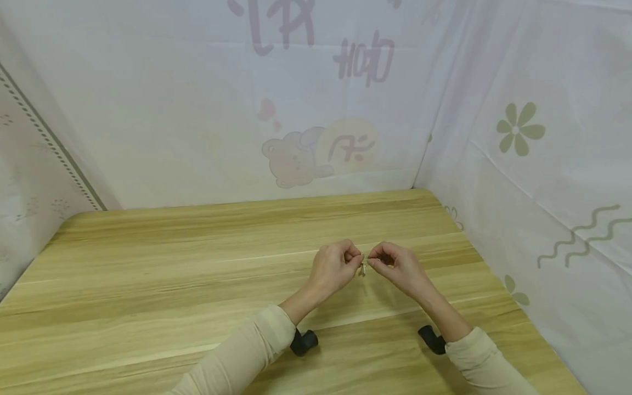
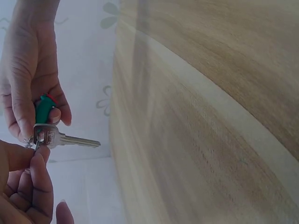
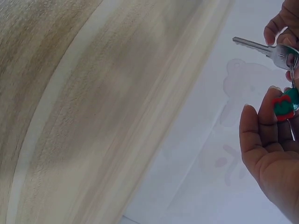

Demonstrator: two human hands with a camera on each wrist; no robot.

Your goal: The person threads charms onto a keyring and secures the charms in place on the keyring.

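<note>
My left hand (image 1: pixel 331 270) and right hand (image 1: pixel 402 271) meet over the right half of the table, fingertips close together. Between them hangs a silver key (image 2: pixel 77 141), its head threaded on a thin metal ring (image 3: pixel 293 70). Thumb and forefinger of the left hand pinch the ring beside the key's head. A small green charm with a red end (image 2: pixel 44 108) is held in the fingers of the right hand, and a bit of fine chain (image 2: pixel 29 142) shows at those fingertips. In the right wrist view the key's blade points away from the hands.
The wood-grain table (image 1: pixel 173 296) spreads beneath both hands. Printed white cloth (image 1: pixel 197 109) rises behind it and along its sides. Black curved pieces (image 1: pixel 303 343) sit at both wrists, below the sleeves (image 1: pixel 257 334).
</note>
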